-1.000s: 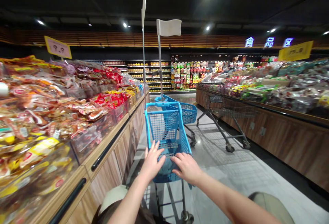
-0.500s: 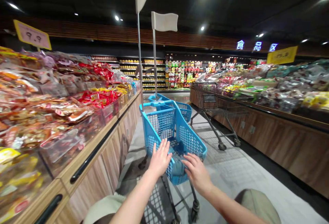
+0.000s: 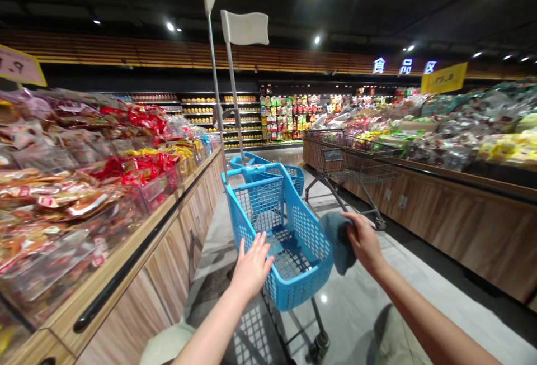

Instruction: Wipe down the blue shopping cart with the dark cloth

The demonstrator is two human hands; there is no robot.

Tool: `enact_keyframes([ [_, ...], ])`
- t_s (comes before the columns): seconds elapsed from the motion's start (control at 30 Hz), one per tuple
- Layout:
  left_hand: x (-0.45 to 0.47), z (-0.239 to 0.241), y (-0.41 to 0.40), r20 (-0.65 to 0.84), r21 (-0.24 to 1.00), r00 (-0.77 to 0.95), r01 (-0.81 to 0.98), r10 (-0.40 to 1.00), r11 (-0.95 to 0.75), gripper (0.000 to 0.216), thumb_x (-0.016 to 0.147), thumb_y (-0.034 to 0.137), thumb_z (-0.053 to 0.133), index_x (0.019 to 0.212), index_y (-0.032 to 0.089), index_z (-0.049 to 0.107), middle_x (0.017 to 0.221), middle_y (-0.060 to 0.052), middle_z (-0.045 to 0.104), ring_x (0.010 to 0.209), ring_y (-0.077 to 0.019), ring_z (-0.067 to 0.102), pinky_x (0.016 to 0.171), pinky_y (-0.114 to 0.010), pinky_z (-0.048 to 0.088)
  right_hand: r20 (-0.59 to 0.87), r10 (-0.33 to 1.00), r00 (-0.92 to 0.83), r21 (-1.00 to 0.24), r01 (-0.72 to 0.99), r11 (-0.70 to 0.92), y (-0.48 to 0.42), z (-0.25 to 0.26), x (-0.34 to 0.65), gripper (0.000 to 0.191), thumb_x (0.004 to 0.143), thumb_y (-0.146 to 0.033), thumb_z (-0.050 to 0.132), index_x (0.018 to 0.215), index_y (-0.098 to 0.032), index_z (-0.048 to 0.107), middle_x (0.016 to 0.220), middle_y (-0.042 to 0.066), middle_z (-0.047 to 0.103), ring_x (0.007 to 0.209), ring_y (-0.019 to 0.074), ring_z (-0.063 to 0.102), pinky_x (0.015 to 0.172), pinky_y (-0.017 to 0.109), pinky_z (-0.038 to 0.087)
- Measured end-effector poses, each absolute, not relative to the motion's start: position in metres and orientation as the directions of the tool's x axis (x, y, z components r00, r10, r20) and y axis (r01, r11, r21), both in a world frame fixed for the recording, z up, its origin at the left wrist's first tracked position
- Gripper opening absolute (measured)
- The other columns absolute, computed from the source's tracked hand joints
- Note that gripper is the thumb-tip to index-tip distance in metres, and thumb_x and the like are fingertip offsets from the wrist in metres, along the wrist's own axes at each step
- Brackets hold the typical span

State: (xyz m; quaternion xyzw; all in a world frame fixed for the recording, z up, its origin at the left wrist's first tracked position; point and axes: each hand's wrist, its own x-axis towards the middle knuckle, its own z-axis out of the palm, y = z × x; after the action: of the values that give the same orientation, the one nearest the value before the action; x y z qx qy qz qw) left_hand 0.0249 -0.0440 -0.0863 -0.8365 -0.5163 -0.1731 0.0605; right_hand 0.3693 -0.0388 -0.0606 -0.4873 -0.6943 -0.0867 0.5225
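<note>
A blue plastic shopping cart (image 3: 272, 217) stands in the aisle right in front of me, its basket empty. My left hand (image 3: 251, 264) rests open on the near left rim of the basket, fingers spread. My right hand (image 3: 364, 240) is closed on a dark teal cloth (image 3: 338, 240), held just outside the cart's right wall. A second blue cart (image 3: 289, 170) is parked behind the first one, and each carries a tall pole with a white flag (image 3: 244, 27).
A wooden counter (image 3: 138, 259) piled with packaged snacks runs along the left. A metal wire cart (image 3: 350, 164) stands by the right-hand counter (image 3: 453, 214) of bagged goods. Grey tiled floor (image 3: 356, 303) lies between them. Shelves fill the far wall.
My right hand has lifted from the cart's near rim to its right side and now grips the teal cloth. The cart has turned slightly to the right. My left hand stays on the rim.
</note>
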Motion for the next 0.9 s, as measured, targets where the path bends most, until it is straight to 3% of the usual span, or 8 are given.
enact_keyframes([
  [0.17,0.03,-0.091,-0.044,0.372,0.081,0.408,0.881,0.834,-0.467,0.038,0.097,0.034,0.037,0.128,0.022,0.056,0.154,-0.01,0.034,0.143,-0.0271,0.028,0.115,-0.064,0.011,0.915,0.386,0.112,-0.329,0.762,0.558,-0.079,0.018,0.393,0.044,0.074,-0.027,0.067,0.115,-0.023,0.051,0.121,0.009,0.057,0.111,0.0268,0.057,0.098,0.047,0.044],
  [0.3,0.032,-0.096,-0.043,0.379,0.092,0.398,0.882,0.835,-0.462,0.038,0.097,0.034,0.037,0.128,0.022,0.056,0.154,-0.009,0.033,0.143,-0.0276,0.028,0.115,-0.065,0.011,0.858,0.513,-0.035,-0.258,0.834,0.488,-0.096,0.037,0.391,0.026,0.074,-0.024,0.066,0.1,-0.026,0.062,0.116,0.006,0.059,0.105,0.0252,0.06,0.093,0.042,0.048],
  [0.4,0.036,-0.097,-0.045,0.388,0.106,0.385,0.884,0.837,-0.456,0.038,0.097,0.034,0.036,0.128,0.021,0.056,0.155,-0.01,0.032,0.144,-0.0279,0.027,0.115,-0.065,0.012,0.672,0.721,-0.17,-0.27,0.85,0.452,-0.084,0.005,0.361,0.022,0.071,-0.02,0.063,0.093,-0.025,0.068,0.116,0.006,0.059,0.1,0.0233,0.061,0.089,0.038,0.05],
  [0.5,0.039,-0.095,-0.048,0.379,0.111,0.376,0.888,0.845,-0.445,0.039,0.098,0.034,0.036,0.13,0.021,0.055,0.155,-0.01,0.031,0.144,-0.0278,0.027,0.114,-0.065,0.014,0.523,0.795,-0.308,-0.335,0.783,0.524,-0.068,-0.051,0.318,0.036,0.071,-0.022,0.063,0.107,-0.022,0.067,0.121,0.01,0.059,0.109,0.0246,0.059,0.098,0.04,0.046],
  [0.57,0.038,-0.093,-0.05,0.367,0.108,0.373,0.893,0.852,-0.437,0.04,0.098,0.035,0.036,0.13,0.021,0.054,0.155,-0.009,0.031,0.144,-0.0276,0.027,0.114,-0.065,0.015,0.5,0.788,-0.358,-0.334,0.76,0.557,-0.062,-0.085,0.3,0.038,0.079,-0.03,0.062,0.116,-0.023,0.063,0.122,0.01,0.061,0.118,0.0276,0.055,0.11,0.053,0.031],
  [0.67,0.037,-0.094,-0.05,0.361,0.108,0.375,0.893,0.854,-0.437,0.039,0.097,0.035,0.037,0.13,0.022,0.054,0.156,-0.009,0.03,0.144,-0.0275,0.027,0.114,-0.065,0.016,0.524,0.769,-0.364,-0.275,0.783,0.558,-0.06,-0.113,0.299,0.03,0.087,-0.039,0.056,0.112,-0.026,0.063,0.119,0.008,0.064,0.126,0.0317,0.048,0.112,0.065,0.01],
  [0.73,0.037,-0.095,-0.05,0.372,0.114,0.369,0.893,0.852,-0.436,0.039,0.098,0.034,0.037,0.13,0.022,0.054,0.156,-0.009,0.03,0.144,-0.0276,0.027,0.114,-0.065,0.015,0.556,0.757,-0.342,-0.243,0.804,0.542,-0.061,-0.118,0.306,0.033,0.087,-0.04,0.055,0.116,-0.025,0.062,0.121,0.009,0.063,0.125,0.0323,0.048,0.112,0.063,0.013],
  [0.9,0.043,-0.103,-0.052,0.413,0.134,0.332,0.899,0.848,-0.418,0.038,0.098,0.03,0.034,0.128,0.022,0.055,0.155,-0.009,0.032,0.145,-0.026,0.026,0.116,-0.062,0.015,0.618,0.744,-0.253,-0.265,0.825,0.5,-0.073,-0.127,0.286,0.029,0.092,-0.034,0.047,0.113,-0.023,0.063,0.113,0.01,0.064,0.103,0.0255,0.058,0.094,0.045,0.042],
])
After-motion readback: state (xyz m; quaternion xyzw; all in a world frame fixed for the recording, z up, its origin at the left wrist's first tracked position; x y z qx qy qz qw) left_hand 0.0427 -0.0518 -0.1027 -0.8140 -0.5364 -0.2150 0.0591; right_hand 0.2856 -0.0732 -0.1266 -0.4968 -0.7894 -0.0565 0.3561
